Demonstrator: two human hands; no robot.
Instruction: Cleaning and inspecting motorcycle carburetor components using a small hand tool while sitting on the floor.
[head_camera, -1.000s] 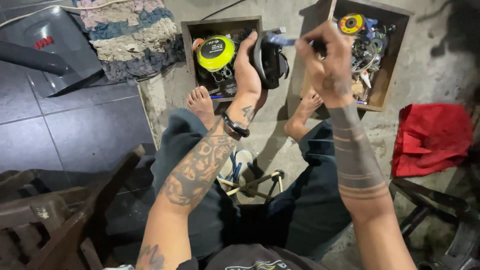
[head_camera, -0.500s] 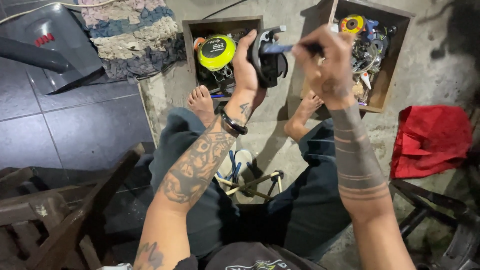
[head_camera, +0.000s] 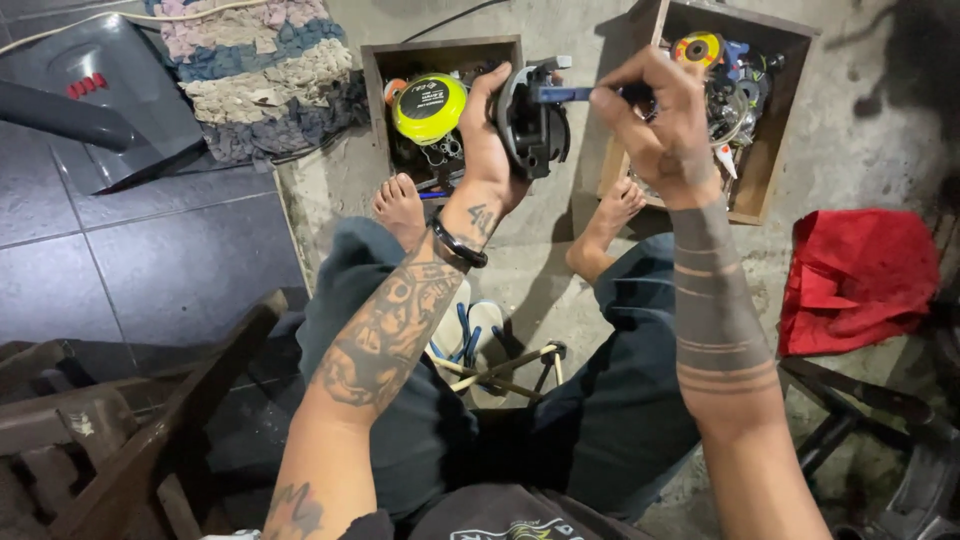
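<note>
Left hand (head_camera: 490, 150) gripping black round part (head_camera: 530, 120), right hand (head_camera: 660, 125) gripping blue-handled tool (head_camera: 560, 94)

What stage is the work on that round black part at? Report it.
Done: the round black part is out of the wooden boxes, gripped in the left hand. In hand: the right hand holds a blue-handled tool against it. Left: cannot tell; loose parts remain in both boxes.

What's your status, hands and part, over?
Left hand grips round black part. Right hand holds blue-handled tool against it. Both raised over open tool boxes; nothing blocking.
</note>
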